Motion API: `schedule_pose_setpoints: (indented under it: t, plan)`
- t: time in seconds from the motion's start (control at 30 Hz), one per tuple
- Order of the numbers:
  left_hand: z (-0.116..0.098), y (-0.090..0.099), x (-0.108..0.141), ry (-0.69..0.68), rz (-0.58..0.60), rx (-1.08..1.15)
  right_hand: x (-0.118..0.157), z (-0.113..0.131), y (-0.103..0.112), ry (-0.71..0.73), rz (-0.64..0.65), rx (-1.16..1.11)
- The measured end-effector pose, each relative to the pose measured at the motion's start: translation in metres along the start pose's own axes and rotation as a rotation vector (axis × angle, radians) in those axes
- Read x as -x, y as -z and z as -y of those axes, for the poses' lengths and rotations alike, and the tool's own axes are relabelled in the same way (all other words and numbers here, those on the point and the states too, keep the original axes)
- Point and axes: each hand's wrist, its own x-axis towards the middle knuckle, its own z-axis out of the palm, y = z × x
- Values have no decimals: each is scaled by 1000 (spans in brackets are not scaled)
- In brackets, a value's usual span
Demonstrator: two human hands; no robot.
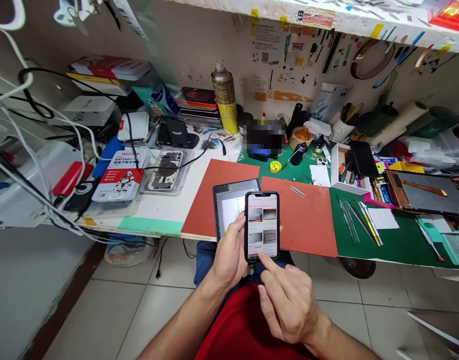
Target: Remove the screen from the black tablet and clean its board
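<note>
Cluttered repair bench (319, 220), L hand (231, 250) gripping phone (262, 226), R index at screen, box (119, 176) w/ Chinese text

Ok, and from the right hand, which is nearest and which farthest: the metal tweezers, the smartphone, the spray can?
From the right hand, in the head view:
1. Smartphone: just ahead, index fingertip at its screen's lower edge.
2. Metal tweezers: to the right, on the green mat.
3. Spray can: at the back, left, by the wall.
</note>
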Motion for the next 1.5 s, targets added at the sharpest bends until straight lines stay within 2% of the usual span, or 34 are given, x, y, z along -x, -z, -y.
schedule_pose_setpoints:
  t: [0.6,0.87,0.97,1.1,1.3,1.5]
  plan:
    - [0,-4,2,-19,49,7,3,2,0,-4,8,-35]
    - [1,-6,1,-33,46,-14,0,-1,-1,-108,90,-18]
    - [1,-5,1,-30,65,-14,2,-1,0,-90,21,-37]
    - [1,-4,2,-37,30,-21,4,0,3,-46,-25,-19]
    - [1,-3,2,-23,59,-18,5,1,2,-49,-24,-29]
    - [-2,-5,2,-4,31,-19,6,3,0,8,-9,-54]
